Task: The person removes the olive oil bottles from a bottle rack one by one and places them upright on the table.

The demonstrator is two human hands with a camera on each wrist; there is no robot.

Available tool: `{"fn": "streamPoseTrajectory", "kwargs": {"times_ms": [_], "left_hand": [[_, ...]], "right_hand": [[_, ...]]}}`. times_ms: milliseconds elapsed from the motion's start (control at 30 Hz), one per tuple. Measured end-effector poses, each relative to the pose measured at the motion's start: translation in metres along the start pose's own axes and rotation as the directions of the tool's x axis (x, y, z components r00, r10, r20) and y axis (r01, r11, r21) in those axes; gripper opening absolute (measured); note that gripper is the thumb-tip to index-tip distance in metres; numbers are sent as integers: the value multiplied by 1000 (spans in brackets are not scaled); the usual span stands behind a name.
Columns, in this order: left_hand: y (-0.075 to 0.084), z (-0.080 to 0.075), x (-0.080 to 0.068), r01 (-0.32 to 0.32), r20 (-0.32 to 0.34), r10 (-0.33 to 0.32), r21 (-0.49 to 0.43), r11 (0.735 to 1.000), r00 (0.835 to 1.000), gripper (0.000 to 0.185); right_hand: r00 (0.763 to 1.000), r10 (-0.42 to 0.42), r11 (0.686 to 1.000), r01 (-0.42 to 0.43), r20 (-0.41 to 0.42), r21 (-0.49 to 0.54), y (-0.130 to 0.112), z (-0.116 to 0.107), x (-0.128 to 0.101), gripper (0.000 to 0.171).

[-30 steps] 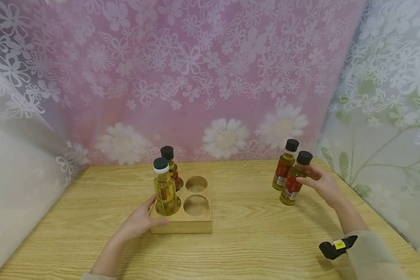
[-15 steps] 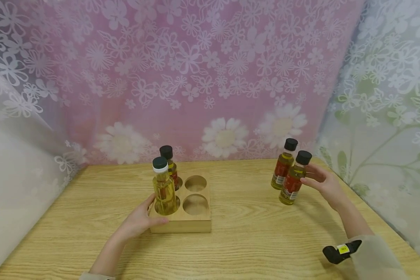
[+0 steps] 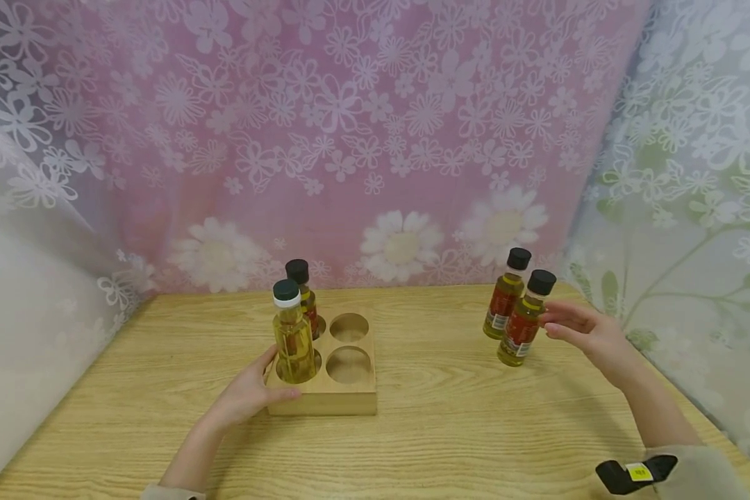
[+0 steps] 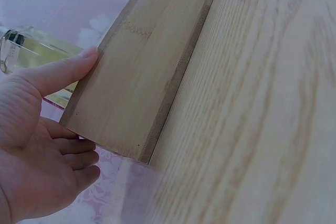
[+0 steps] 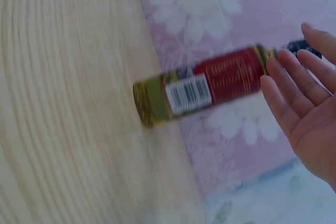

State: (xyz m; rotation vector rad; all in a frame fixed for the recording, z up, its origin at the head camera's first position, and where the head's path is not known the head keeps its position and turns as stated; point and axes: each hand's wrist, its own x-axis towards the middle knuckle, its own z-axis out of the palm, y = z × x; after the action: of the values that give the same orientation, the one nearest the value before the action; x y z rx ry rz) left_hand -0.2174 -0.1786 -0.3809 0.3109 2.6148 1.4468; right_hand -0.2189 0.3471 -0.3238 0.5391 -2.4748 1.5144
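While the left hand rests spread against the wooden rack, its grip pinches nothing. Right of the rack, the right hand hovers spread beside a red-labelled bottle.

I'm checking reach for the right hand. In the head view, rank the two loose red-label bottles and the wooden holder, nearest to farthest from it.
From the right hand:
1. Front red-label bottle, just off its fingertips.
2. Rear red-label bottle, behind and leftward.
3. Wooden holder, far across the table by the left hand.
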Motion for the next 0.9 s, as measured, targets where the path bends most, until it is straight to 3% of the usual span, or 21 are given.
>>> {"fn": "streamPoseTrajectory", "kwargs": {"times_ms": [200,467,700,900], "left_hand": [[-2,-1,1,-4,0,4,5,1000,1000,106],[-2,0,0,-3,-1,3,-1,1000,1000,105],[-2,0,-1,7,-4,-7,11,1000,1000,106],[-2,0,-1,5,-3,-5,9,1000,1000,106]], "right_hand": [[997,64,994,-61,33,-86,-24,31,17,50],[994,-2,997,-7,107,83,-39,75,49,48],[990,-42,996,31,138,84,-61,116,72,49],[980,-84,986,55,179,160,-80,150,86,52]]}}
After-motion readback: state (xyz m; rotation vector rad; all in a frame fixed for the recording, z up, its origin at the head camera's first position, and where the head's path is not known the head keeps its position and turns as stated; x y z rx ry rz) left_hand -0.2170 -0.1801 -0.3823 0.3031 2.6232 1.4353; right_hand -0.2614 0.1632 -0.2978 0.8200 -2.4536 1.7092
